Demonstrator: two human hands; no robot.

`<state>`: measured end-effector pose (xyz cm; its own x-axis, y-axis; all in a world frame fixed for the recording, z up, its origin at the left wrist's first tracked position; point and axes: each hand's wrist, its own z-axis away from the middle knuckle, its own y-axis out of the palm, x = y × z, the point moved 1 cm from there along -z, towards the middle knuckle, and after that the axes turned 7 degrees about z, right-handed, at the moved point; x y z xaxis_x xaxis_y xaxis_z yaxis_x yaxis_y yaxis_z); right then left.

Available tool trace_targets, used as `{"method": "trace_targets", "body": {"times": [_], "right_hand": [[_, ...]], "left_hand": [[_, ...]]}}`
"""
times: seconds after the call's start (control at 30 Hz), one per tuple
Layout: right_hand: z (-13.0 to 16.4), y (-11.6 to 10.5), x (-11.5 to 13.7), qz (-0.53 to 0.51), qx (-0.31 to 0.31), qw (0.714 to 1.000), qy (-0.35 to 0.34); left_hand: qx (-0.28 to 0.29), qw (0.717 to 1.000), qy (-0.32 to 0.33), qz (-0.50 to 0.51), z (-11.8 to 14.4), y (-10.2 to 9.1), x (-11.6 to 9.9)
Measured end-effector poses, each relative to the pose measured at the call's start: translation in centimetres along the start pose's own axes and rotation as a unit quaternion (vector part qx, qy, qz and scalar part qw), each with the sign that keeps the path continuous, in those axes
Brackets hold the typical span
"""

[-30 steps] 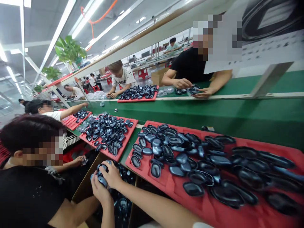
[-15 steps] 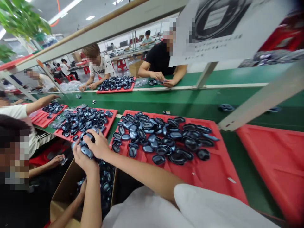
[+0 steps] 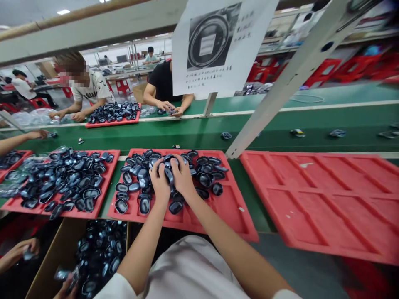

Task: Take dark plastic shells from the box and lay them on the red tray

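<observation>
My left hand (image 3: 160, 181) and my right hand (image 3: 181, 176) are pressed together over the middle of a red tray (image 3: 231, 207), cupping a handful of dark glossy oval shells (image 3: 167, 171). The handful sits right on top of the pile of shells (image 3: 137, 182) spread over the tray's far half. Both hands have their fingers curled around the parts. The shells inside my palms are mostly hidden.
An empty red tray (image 3: 324, 203) lies to the right, a fuller red tray (image 3: 106, 182) to the left. A cardboard box (image 3: 50, 265) of shells stands below left, a co-worker's hand (image 3: 18, 251) beside it. A slanted white post (image 3: 280, 83) and green conveyor (image 3: 187, 133) run behind; people work opposite.
My hands lifted the handful of shells out of the cardboard box, carried it up and right, and now rest it on the pile in the red tray. The view swung right.
</observation>
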<state>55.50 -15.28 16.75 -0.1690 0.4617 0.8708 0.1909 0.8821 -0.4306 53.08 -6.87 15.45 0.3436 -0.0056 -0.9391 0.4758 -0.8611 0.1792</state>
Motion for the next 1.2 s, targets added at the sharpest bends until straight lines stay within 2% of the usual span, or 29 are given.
{"method": "trace_targets", "body": {"times": [0.1, 0.2, 0.57, 0.77, 0.97, 1.03, 1.1, 1.2], "right_hand": [[-0.5, -0.4, -0.8, 0.038, 0.022, 0.999, 0.022], [-0.8, -0.7, -0.3, 0.073, 0.047, 0.995, 0.055], [-1.9, -2.1, 1.9, 0.218, 0.123, 0.965, 0.08], [-2.4, -3.3, 1.9, 0.297, 0.135, 0.943, 0.069], [-2.7, -4.6, 0.8, 0.335, 0.112, 0.935, 0.038], [-2.8, -5.3, 0.3, 0.344, 0.102, 0.933, 0.015], [-2.5, -5.7, 0.3, 0.359, 0.069, 0.931, -0.019], [-0.9, -5.1, 2.0, 0.308, -0.014, 0.943, -0.123]], "left_hand": [[-0.012, 1.0, -0.008, -0.01, -0.1, 0.5, 1.1], [-0.024, 0.999, -0.001, -0.035, -0.3, 0.5, 1.6], [-0.055, 0.995, 0.043, -0.074, -1.1, 1.4, 1.3], [-0.052, 0.985, 0.098, -0.134, -1.0, 1.1, 1.8], [-0.016, 0.975, 0.147, -0.165, -0.7, 0.6, 1.8], [0.008, 0.973, 0.157, -0.168, -0.3, -0.4, 0.8], [0.036, 0.968, 0.183, -0.166, 0.7, -2.6, -0.6], [0.06, 0.956, 0.241, -0.154, 3.8, -8.4, -2.0]]}}
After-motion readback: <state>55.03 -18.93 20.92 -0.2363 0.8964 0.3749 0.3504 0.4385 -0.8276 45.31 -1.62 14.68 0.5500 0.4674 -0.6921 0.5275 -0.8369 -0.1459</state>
